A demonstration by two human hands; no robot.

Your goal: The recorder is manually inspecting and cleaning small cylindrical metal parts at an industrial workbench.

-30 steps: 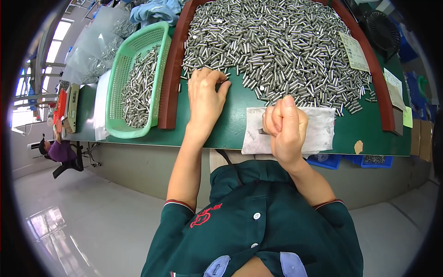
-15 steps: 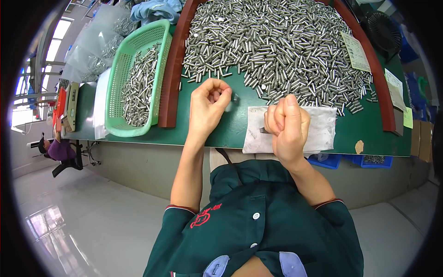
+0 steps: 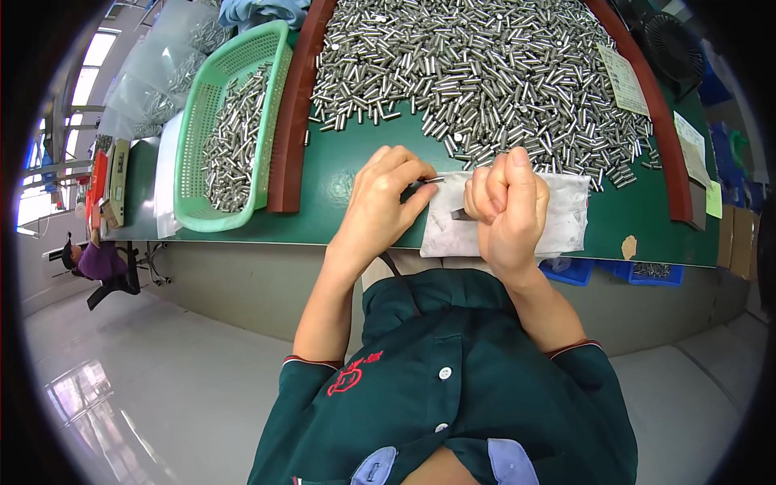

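My left hand (image 3: 378,198) is closed in a pinch over the green tabletop, just left of a stained white cloth (image 3: 449,240). A slim metal pin (image 3: 432,179) sticks out between its thumb and forefinger, pointing toward the cloth. Above that cloth my right hand (image 3: 511,210) forms a fist, thumb uppermost. From its left side pokes the short dark tip of a metal tool (image 3: 460,215); the rest is hidden in the fist. Beyond both hands spreads a big heap of short shiny metal pins (image 3: 485,73).
Dark red rails (image 3: 284,153) flank the heap. Left of it stands a green plastic basket (image 3: 184,162) partly filled with pins, beside clear bags (image 3: 153,85). A paper slip (image 3: 622,77) lies on the heap's right side; a black fan (image 3: 669,48) stands beyond. Blue bins (image 3: 570,273) sit under the table edge.
My left hand has turned palm down and moved right and slightly nearer, bringing a pin by the cloth. My right hand stays closed in nearly the same place.
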